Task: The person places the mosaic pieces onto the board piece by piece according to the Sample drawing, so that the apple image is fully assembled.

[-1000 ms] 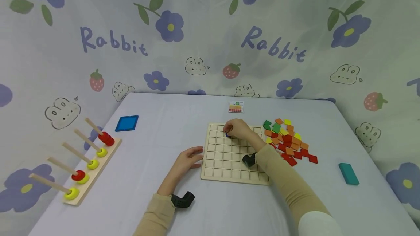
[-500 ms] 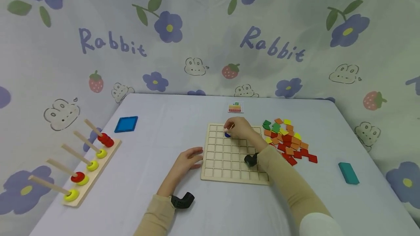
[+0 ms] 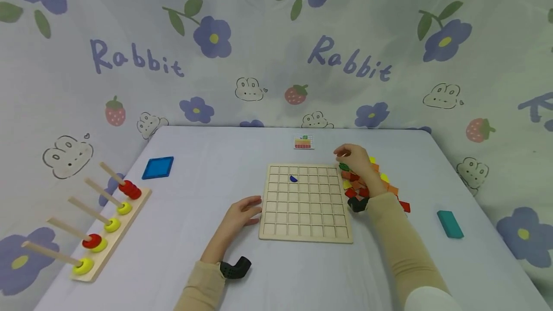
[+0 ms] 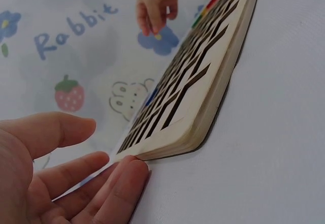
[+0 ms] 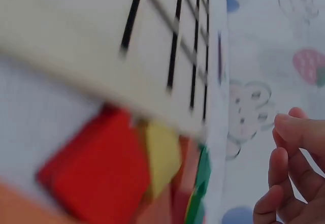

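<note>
Beside the board (image 3: 306,208), tiles (image 3: 355,185) lie by the right hand (image 3: 357,160), loose and empty like the left hand (image 3: 239,214) (a blue piece (image 3: 293,178) sits on the board). Best pinch just one tile.

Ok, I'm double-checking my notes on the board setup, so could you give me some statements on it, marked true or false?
1. The dark blue piece lies on the gridded board. True.
2. The right hand is at the coloured tiles. True.
3. The right hand grips the dark blue piece. False: that piece lies on the board, away from both hands.
4. The left hand is beside the board's left edge. True.
5. The coloured tiles are piled left of the board. False: they are on its right.
</note>
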Tool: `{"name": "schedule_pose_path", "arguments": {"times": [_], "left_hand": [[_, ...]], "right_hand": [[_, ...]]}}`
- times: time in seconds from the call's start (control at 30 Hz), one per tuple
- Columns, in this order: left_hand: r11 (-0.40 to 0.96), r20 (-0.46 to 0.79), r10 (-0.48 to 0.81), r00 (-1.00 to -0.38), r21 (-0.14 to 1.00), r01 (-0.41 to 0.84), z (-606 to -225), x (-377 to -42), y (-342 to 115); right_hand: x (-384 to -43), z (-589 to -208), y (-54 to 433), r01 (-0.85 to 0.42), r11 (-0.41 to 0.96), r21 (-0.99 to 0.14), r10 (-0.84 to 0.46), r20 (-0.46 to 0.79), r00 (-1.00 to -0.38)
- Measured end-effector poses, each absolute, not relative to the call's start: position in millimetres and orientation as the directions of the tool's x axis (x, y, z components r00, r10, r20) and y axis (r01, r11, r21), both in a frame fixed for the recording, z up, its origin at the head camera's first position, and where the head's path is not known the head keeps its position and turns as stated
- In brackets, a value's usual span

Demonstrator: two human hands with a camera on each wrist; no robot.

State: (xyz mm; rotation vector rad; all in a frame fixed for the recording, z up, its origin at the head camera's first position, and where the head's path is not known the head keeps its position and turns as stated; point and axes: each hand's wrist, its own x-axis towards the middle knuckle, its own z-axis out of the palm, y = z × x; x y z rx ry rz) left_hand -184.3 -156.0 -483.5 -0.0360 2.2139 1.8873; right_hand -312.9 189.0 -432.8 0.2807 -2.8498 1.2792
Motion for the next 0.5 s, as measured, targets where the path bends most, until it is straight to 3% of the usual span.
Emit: {"name": "schedule_pose_path", "arguments": {"times": [0.3, 0.5], "left_hand": [[0.339, -0.138, 0.049, -0.989, 0.934, -0.113, -481.1, -180.9, -151.1], [0.419, -0.126, 0.088, -0.988, 0.905, -0.078, -478.4, -179.6, -150.5]], "right_hand": [[-323.7, -448.9, 215.9, -0.068, 0.737, -0.672, -0.191, -0.110, -0.975], [-330.0, -454.4, 220.5, -0.142, 0.761, -0.633, -0.260, -0.098, -0.960]]}}
